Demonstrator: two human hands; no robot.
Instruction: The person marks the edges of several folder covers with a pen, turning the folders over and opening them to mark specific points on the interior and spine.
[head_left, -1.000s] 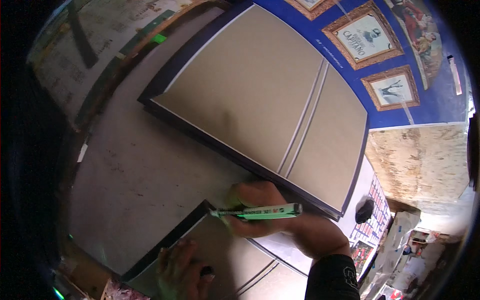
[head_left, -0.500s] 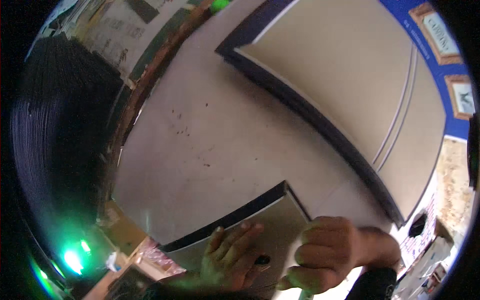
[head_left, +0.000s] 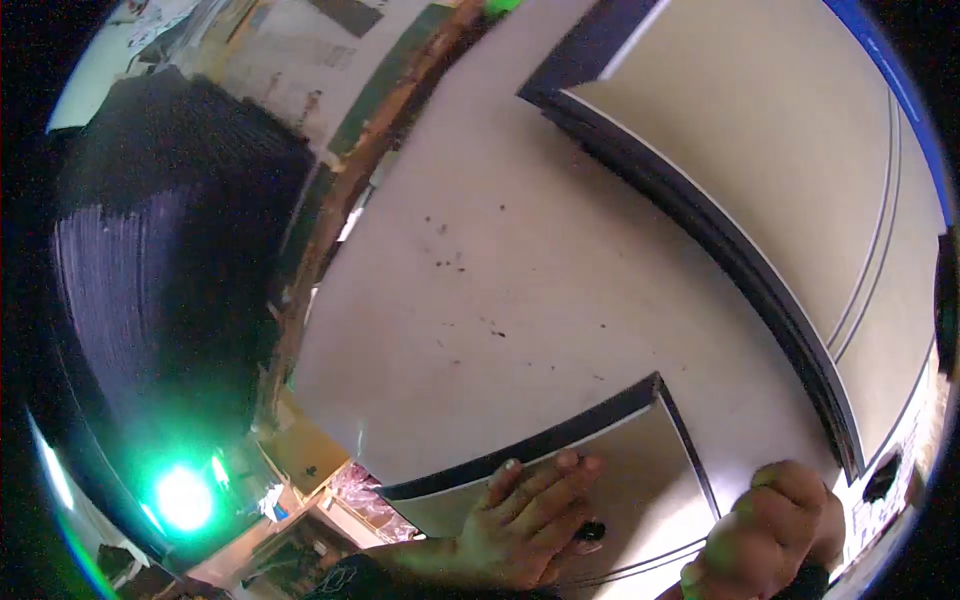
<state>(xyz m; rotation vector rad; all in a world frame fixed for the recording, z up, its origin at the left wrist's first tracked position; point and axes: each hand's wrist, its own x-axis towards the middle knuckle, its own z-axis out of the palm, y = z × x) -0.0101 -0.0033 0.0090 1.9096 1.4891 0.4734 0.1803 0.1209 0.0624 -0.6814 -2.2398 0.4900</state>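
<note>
My left hand (head_left: pixel 528 522) lies flat with spread fingers on a beige panel (head_left: pixel 640 470) that has a dark border and a thin white line inside it. A small black round thing (head_left: pixel 590 532) shows by its thumb side; what it is I cannot tell. At the panel's right edge, my right hand (head_left: pixel 765 530) is closed in a fist. Its grip hides whatever is inside. Bright light falls on the panel between both hands, where thin dark lines cross it.
A stack of larger beige panels (head_left: pixel 770 170) with dark edges lies at the far right of the pale, speckled tabletop (head_left: pixel 480 270). A worn wooden edge (head_left: pixel 345 210) bounds it on the left. Beyond stand a dark ribbed mass (head_left: pixel 180 260) and a bright green-white lamp (head_left: pixel 184 497).
The whole view has shifted, so the scene sits farther right. My right fist has moved slightly right relative to the panel. A pale piece showing beneath that fist is now hidden. My left hand stays put.
</note>
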